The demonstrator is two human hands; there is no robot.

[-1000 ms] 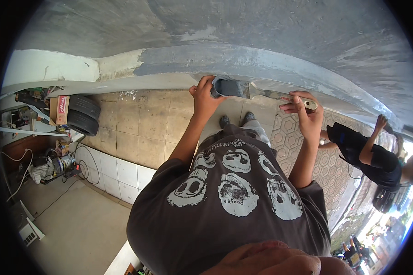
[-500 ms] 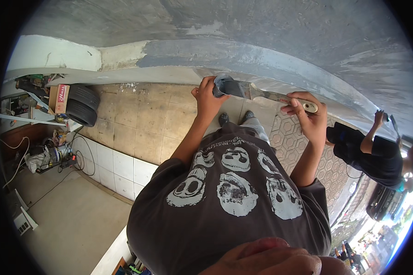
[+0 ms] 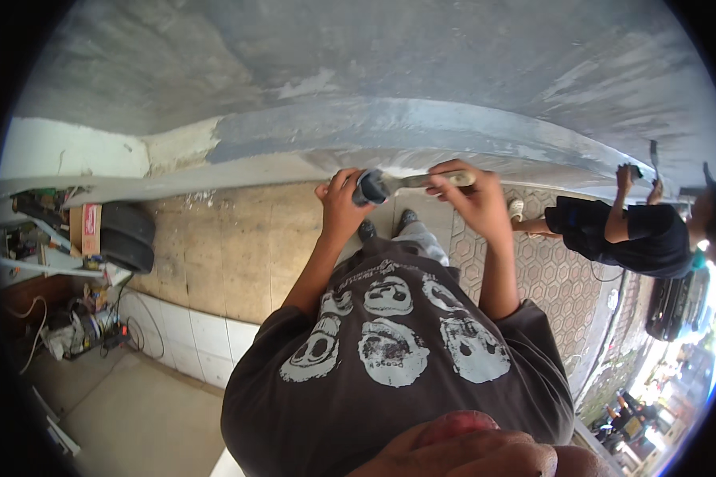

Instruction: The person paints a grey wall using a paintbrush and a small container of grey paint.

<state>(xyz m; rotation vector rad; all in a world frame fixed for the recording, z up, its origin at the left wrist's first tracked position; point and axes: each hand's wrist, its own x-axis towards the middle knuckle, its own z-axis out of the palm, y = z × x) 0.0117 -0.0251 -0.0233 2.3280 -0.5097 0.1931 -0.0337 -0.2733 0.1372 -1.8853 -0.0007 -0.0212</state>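
We are working high up at a grey concrete beam (image 3: 422, 127), looking straight down past our own dark printed shirt (image 3: 390, 358) to the tiled floor (image 3: 239, 246) far below. Along the beam's face a darker, wet-looking grey band (image 3: 334, 131) runs from the pale patch (image 3: 179, 147) at the left toward our hands, while to the right of them the surface looks streaked and lighter. We judge the coating of this face to be roughly midway: the left stretch covered, the right stretch yet to be done.

Our right hand (image 3: 473, 195) is closed around the pale handle of a paintbrush (image 3: 398, 184), which lies about level, its dark grey bristle end pointing left. Our left hand (image 3: 340, 199) is curled at that bristle end, fingers touching or pinching the loaded tip; whether it squeezes it we cannot tell. Both arms are raised and reach forward, elbows bent, with the brush held just below the beam's lower edge and not clearly pressed against it.

Further right another person (image 3: 620, 226) in dark clothes holds a tool (image 3: 652, 159) up at the same beam. Stacked tyres (image 3: 127, 238) and loose clutter (image 3: 79, 326) lie at the lower left.
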